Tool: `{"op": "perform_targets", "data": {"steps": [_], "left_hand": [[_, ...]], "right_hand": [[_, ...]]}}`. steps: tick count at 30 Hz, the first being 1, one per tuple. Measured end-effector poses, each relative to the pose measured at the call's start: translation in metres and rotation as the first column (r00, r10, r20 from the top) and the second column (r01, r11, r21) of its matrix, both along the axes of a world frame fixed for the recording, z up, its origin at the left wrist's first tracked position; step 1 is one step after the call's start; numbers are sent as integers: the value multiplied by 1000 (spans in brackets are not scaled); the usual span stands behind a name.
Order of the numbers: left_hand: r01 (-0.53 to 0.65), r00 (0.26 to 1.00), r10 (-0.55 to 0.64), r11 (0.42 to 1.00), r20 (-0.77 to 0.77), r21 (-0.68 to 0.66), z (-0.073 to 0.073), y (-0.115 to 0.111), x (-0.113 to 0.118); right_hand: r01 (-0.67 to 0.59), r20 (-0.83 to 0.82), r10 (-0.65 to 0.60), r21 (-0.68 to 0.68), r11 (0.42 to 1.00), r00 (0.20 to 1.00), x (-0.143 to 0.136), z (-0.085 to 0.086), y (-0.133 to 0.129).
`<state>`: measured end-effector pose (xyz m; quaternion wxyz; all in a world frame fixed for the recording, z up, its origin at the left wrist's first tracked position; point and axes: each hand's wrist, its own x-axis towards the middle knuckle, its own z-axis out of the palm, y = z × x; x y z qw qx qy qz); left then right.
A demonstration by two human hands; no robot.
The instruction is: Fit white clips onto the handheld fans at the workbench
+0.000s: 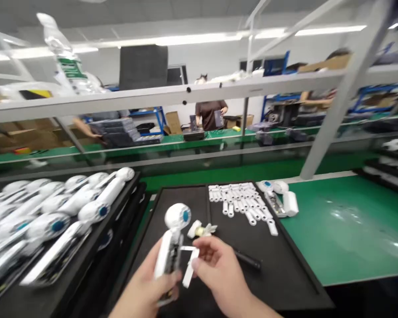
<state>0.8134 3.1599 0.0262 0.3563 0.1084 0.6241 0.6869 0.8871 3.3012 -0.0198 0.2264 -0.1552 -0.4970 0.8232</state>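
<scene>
My left hand is wrapped round a white handheld device with a round head, a blue disc on its side and an open body showing dark inner parts. It is held upright over the black tray. Between thumb and fingers, my right hand pinches a narrow white plastic strip, just right of the open body. Behind the hands lies a small white part with a yellowish band. A black rod-shaped tool lies partly hidden behind my right hand.
Many small white pieces lie in the tray's right part. Similar white devices fill stacked black trays at left. Opened device parts sit at the tray's right edge, by a green mat. A metal frame crosses ahead; people work beyond.
</scene>
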Motion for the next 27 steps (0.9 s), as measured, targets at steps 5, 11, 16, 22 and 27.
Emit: {"op": "perform_targets", "data": {"steps": [5, 11, 16, 22, 27], "left_hand": [[-53, 991, 56, 998, -118, 26, 0, 36, 33], [-147, 937, 70, 968, -343, -202, -17, 31, 32], [-161, 946, 98, 969, -308, -189, -34, 22, 10], [-71, 989, 47, 984, 142, 166, -28, 5, -32], [-141, 973, 83, 951, 215, 275, -26, -4, -52]], "right_hand": [[-43, 109, 52, -84, 995, 993, 12, 11, 6], [-44, 177, 62, -103, 994, 982, 6, -4, -2], [-79, 211, 68, 45, 996, 975, -8, -14, -6], [-332, 439, -418, 892, 306, 795, -7, -43, 40], [-560, 568, -469, 810, 173, 677, 2, -57, 65]]}}
